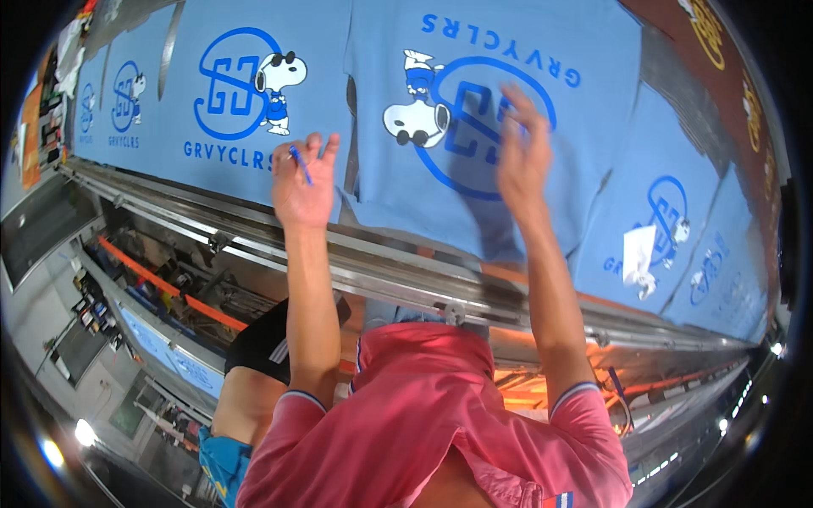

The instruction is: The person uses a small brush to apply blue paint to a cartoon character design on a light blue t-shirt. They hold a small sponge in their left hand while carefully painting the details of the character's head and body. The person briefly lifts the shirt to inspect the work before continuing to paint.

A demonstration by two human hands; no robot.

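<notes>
My left hand (305,193) is raised at the near edge of the light blue fabric panel (318,51) on the left, its fingers curled. Held among those fingers is a thin blue pen-like stick (301,165), its exact kind unclear. My right hand (523,157) hovers over another light blue fabric panel (584,51), slightly blurred, fingers apart with nothing in them. Beneath it lies a blue round emblem (474,190) with a white cartoon dog (415,123) in dark sunglasses, upside down from my side. A similar dog print (278,85) faces upright on the left panel.
Metal rails (373,275) run along the table's near edge. A crumpled white piece (639,258) lies on a printed panel at the right. Dark red printed fabric (669,34) is at the far right. Another person's bare arm or leg (246,402) shows beside me, lower left.
</notes>
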